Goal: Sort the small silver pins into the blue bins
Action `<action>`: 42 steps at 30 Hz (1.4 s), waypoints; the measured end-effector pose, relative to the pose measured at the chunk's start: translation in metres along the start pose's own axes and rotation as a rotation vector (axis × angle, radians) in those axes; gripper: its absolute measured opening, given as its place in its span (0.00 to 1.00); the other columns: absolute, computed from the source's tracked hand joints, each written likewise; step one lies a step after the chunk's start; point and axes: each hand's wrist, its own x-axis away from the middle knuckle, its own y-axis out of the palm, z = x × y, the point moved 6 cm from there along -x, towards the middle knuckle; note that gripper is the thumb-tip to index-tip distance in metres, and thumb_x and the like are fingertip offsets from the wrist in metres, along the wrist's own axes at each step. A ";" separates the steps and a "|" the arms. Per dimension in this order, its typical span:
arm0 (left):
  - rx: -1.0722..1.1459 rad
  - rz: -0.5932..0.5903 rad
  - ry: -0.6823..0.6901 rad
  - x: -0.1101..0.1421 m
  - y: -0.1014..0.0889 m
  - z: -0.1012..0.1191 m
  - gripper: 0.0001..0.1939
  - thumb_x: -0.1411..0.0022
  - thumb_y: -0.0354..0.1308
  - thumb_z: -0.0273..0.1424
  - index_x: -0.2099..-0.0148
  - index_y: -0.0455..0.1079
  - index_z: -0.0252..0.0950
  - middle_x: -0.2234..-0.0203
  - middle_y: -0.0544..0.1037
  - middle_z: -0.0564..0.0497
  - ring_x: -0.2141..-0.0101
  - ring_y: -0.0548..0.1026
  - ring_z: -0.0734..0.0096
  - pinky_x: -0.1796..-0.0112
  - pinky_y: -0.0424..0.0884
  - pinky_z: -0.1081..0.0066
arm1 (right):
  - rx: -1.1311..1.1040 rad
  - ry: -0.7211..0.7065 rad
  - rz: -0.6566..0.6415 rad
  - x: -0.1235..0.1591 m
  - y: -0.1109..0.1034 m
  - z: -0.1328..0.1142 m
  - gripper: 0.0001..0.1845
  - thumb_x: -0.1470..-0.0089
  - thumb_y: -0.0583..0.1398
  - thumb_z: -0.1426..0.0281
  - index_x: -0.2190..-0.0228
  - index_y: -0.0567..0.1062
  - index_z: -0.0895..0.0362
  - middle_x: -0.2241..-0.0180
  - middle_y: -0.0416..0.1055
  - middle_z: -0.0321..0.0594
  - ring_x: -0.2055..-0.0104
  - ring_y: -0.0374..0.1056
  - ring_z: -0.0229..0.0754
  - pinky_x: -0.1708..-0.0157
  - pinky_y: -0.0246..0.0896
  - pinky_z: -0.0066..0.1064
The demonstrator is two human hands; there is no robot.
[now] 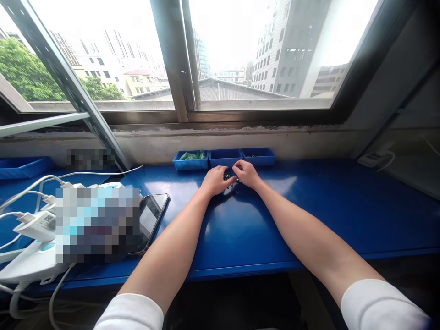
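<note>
**Fig. 1. L hand and R hand either side of small dark metal parts on blue worktop**

Head view, looking fwd & down. Parts form a small cluster approx. mid-worktop, close to the back edge & just in front of the middle blue tray. Cluster appears to run roughly L–R, parallel to back edge, but its exact long axis is obscured by the fingers. L and R hands approach from the front edge, one on each side, about equally near; neither clearly nearer. Both hands narrow, fingers curled downward, fingertips almost meeting over cluster; whether either holds a part cannot be told.

Along back edge: L tray w/ green items; middle tray, contents not visible; R tray w/ small dark bits. Toward L edge of worktop: black smartphone beside a pixelated object, white charger w/ cables, and another blue tray. Window behind back edge.
</note>
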 end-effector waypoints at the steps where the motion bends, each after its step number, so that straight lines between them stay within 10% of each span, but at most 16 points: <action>1: 0.004 0.026 0.021 0.000 -0.002 0.002 0.25 0.39 0.50 0.47 0.48 0.69 0.35 0.52 0.74 0.42 0.51 0.71 0.56 0.52 0.66 0.65 | -0.070 0.019 0.007 -0.001 0.000 0.001 0.07 0.52 0.56 0.65 0.75 0.69 0.56 0.77 0.71 0.36 0.75 0.65 0.38 0.72 0.60 0.30; 10: 0.021 0.154 0.065 -0.002 -0.010 0.004 0.10 0.36 0.50 0.32 0.62 0.73 0.37 0.65 0.78 0.48 0.63 0.74 0.65 0.58 0.68 0.68 | -0.442 0.190 -0.042 -0.006 0.009 0.015 0.11 0.56 0.59 0.62 0.74 0.69 0.57 0.75 0.75 0.39 0.81 0.60 0.33 0.78 0.59 0.28; 28: 0.071 0.133 -0.054 -0.001 -0.004 -0.006 0.10 0.36 0.49 0.32 0.62 0.72 0.37 0.64 0.77 0.47 0.63 0.75 0.65 0.60 0.69 0.69 | 0.048 0.008 -0.030 0.004 0.002 0.011 0.10 0.51 0.57 0.62 0.77 0.70 0.56 0.78 0.72 0.36 0.75 0.66 0.37 0.72 0.60 0.29; 42: 0.001 0.158 -0.040 -0.003 -0.009 -0.001 0.11 0.35 0.48 0.31 0.61 0.71 0.37 0.65 0.78 0.48 0.62 0.74 0.63 0.58 0.67 0.67 | -0.482 0.129 -0.155 -0.001 0.004 0.015 0.12 0.62 0.64 0.63 0.74 0.77 0.58 0.77 0.73 0.36 0.78 0.61 0.35 0.77 0.55 0.28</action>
